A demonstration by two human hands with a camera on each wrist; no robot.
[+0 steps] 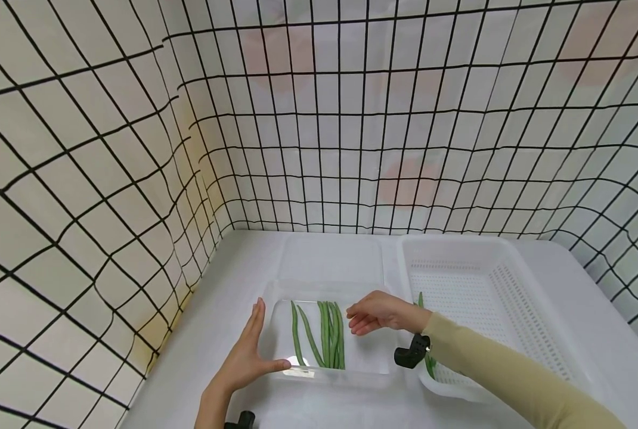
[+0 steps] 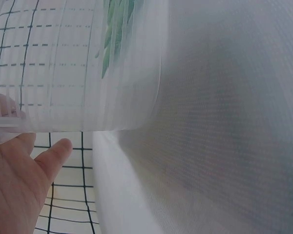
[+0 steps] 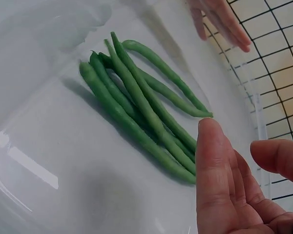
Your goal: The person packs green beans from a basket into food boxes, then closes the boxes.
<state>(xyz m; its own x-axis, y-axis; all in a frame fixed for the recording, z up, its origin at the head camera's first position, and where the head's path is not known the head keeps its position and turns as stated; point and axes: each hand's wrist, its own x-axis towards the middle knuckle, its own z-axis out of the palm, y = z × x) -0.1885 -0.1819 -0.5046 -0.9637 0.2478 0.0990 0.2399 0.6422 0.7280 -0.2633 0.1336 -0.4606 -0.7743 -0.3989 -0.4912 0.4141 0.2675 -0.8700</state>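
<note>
Several green beans [image 1: 325,333] lie lengthwise in a clear plastic container [image 1: 351,380], most side by side, two of them apart to the left. At the container's left side is my left hand [image 1: 248,360], fingers straight and thumb spread along the near left corner. My right hand [image 1: 379,311] hovers over the container's right part, just right of the beans, holding nothing. Its thumb and fingers [image 3: 215,170] stand apart in the right wrist view, with the bean ends partly hidden behind the fingertips.
To the right stands a white perforated basket [image 1: 458,286] with a few green beans [image 1: 430,364] along its left side, partly covered by my right forearm. Behind the container lies a clear flat rectangular piece [image 1: 330,259]. Black wire mesh [image 1: 340,149] encloses the back and sides.
</note>
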